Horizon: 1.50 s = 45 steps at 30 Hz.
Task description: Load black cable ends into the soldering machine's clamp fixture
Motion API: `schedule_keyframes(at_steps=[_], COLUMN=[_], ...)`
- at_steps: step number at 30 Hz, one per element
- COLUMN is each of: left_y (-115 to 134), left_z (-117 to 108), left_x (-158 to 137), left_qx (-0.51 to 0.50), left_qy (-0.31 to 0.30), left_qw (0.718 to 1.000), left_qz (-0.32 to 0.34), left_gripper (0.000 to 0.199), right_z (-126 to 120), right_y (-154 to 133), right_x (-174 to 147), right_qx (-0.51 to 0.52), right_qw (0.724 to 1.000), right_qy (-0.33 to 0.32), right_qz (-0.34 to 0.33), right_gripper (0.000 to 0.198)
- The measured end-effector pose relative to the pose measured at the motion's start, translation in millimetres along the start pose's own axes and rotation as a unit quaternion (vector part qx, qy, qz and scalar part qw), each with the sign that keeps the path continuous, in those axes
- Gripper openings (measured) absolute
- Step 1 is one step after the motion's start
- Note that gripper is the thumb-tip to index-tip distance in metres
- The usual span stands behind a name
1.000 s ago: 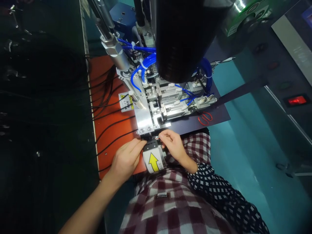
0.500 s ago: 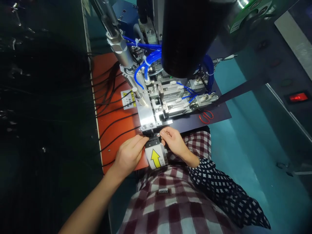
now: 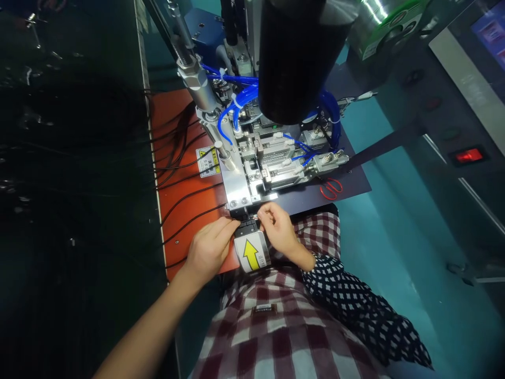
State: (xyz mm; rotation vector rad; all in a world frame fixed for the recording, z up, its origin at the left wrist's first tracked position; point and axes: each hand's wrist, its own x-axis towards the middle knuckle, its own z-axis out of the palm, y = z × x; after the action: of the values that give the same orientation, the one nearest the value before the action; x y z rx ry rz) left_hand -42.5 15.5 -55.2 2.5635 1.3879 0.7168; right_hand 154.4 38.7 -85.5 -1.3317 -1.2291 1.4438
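My left hand [image 3: 209, 246] is closed, its fingertips pressed together at the left edge of a small black fixture [image 3: 248, 227] at the front of the machine. What those fingers hold, if anything, is hidden. Across the fixture, my right hand [image 3: 279, 229] pinches something small by its right edge, too small to name. Just below the fixture is a white label with a yellow arrow [image 3: 250, 255]. A bright metal plate [image 3: 235, 184] of the machine lies right above both hands.
Black cables [image 3: 185, 196] run across the orange board [image 3: 173, 231] at left. Blue air tubes [image 3: 246, 95] and metal cylinders [image 3: 282, 176] fill the machine's middle. Red-handled scissors [image 3: 331, 188] lie on the dark plate at right. A large black tube [image 3: 300, 63] hangs overhead.
My right hand has shifted slightly, its fingers still pinched beside the fixture. The left hand stays in place. The camera view has moved a little.
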Motion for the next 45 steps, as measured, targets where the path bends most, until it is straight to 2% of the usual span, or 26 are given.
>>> schedule_keyframes(at_steps=[4,8,14,18,23,25,27,29,31,36,42,45], left_y=[0,0,0,0,0,0,0,0,0,0,1,3], left_z=[0,0,0,0,0,0,0,0,0,0,-1,-3], left_x=[0,-1,0,0,-1,-1,-1,0,0,-1,0,1], left_qx=[-0.003,-0.001,-0.005,-0.010,-0.009,-0.008,-0.009,-0.014,-0.016,-0.012,0.005,0.011], left_qy=[0.001,-0.004,-0.002,-0.002,-0.004,-0.002,0.000,0.000,-0.001,-0.005,-0.019,-0.026], left_qw=[1.000,1.000,1.000,1.000,1.000,1.000,1.000,1.000,1.000,1.000,1.000,0.999], left_qz=[0.002,-0.003,0.002,0.001,0.001,0.002,0.002,0.000,-0.003,-0.003,-0.011,-0.022], left_gripper=[0.025,0.024,0.024,0.025,0.025,0.025,0.025,0.025,0.026,0.027,0.025,0.024], right_z=[-3,-3,-1,-2,-5,-7,-9,-10,-9,0,4,3], right_y=[3,-3,-10,-11,-13,-13,-12,-10,-9,-7,-6,-5], right_x=[-1,-2,-2,-4,-4,-2,1,3,3,1,1,1], right_qx=[0.078,0.088,0.160,0.146,0.010,0.050,0.132,0.180,0.182,0.108,0.166,0.174], right_qw=[0.995,0.994,0.978,0.980,0.999,0.995,0.978,0.965,0.969,0.989,0.975,0.973], right_qy=[-0.021,-0.021,-0.028,-0.031,0.013,-0.013,-0.060,-0.076,-0.054,0.000,-0.034,-0.037], right_qz=[0.056,0.068,0.132,0.129,0.044,0.081,0.148,0.176,0.159,0.098,0.146,0.145], right_gripper=[0.021,0.016,0.009,0.011,0.009,0.010,0.013,0.017,0.020,0.022,0.022,0.023])
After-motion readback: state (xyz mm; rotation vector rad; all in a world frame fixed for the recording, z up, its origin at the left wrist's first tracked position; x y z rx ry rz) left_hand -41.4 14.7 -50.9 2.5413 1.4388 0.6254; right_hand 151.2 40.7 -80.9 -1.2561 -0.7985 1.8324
